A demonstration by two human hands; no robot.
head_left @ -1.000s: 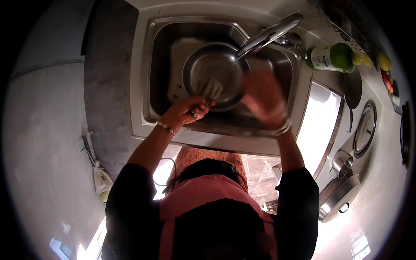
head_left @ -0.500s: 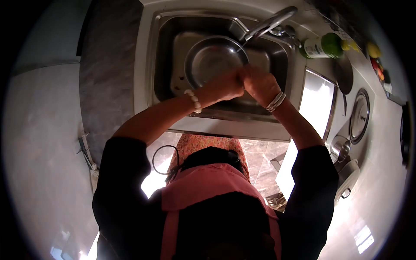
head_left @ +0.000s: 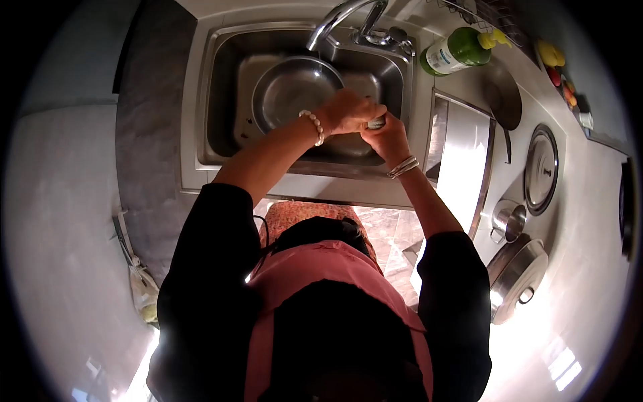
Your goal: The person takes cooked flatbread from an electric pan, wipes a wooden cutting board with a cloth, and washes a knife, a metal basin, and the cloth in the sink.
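Note:
My right hand point(head_left: 390, 139) is closed around a small, rounded, whitish-grey object point(head_left: 376, 123) whose kind I cannot make out. My left hand point(head_left: 348, 112), a beaded bracelet at its wrist, meets it from the left with fingers curled in against the object. Both hands are above the right front part of the steel sink point(head_left: 224, 144). Inside the sink, a round, shallow steel bowl point(head_left: 295, 90) lies just beyond my left hand. Part of its near right rim is hidden by that hand.
A chrome faucet point(head_left: 335, 21) arches over the back of the sink. To the right are a green soap bottle point(head_left: 462, 50) with a yellow pump, a dark frying pan point(head_left: 504, 97), a glass lid point(head_left: 541, 169), a steel cup point(head_left: 509, 221) and a large lidded pan point(head_left: 519, 278).
The view has shifted, so the sink appears further left. My hands have turned, and the small object shows between them. The faucet's spout now points left; the thin water stream no longer shows.

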